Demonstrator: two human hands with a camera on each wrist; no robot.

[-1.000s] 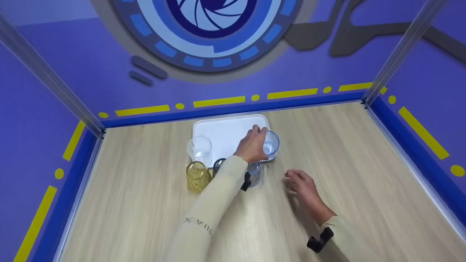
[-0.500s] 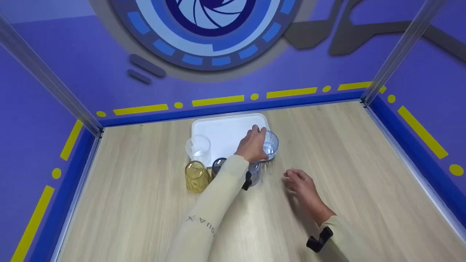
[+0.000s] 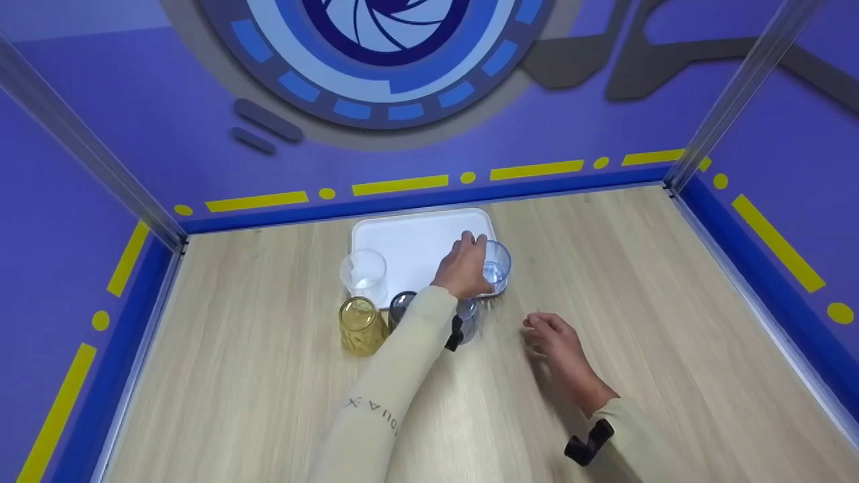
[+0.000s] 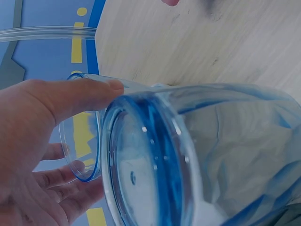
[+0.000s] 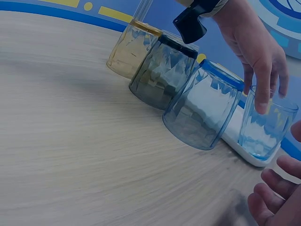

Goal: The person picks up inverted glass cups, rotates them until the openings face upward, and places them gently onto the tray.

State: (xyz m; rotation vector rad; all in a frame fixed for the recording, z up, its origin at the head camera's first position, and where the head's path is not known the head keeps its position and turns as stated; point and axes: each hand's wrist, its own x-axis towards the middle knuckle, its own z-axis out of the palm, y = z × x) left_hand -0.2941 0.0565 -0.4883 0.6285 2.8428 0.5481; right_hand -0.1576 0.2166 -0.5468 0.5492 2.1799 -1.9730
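My left hand (image 3: 463, 268) holds a light blue tumbler (image 3: 498, 265) by its upper part at the near right corner of a white tray (image 3: 419, 235). This tumbler stands upright, thumb on one side and fingers on the other. In the left wrist view an upside-down blue tumbler (image 4: 150, 155) fills the foreground and partly hides the held one. My right hand (image 3: 556, 341) is over the table to the right, fingers loosely curled and holding nothing. A clear tumbler (image 3: 363, 272) stands upright at the tray's near left corner.
In front of the tray, upside down in a row, are a yellow tumbler (image 5: 134, 49), a dark grey tumbler (image 5: 162, 73) and the blue tumbler (image 5: 204, 108). My left sleeve (image 3: 382, 382) passes over this row. Purple panels (image 3: 416, 157) wall the table (image 3: 255, 376) at the back and sides.
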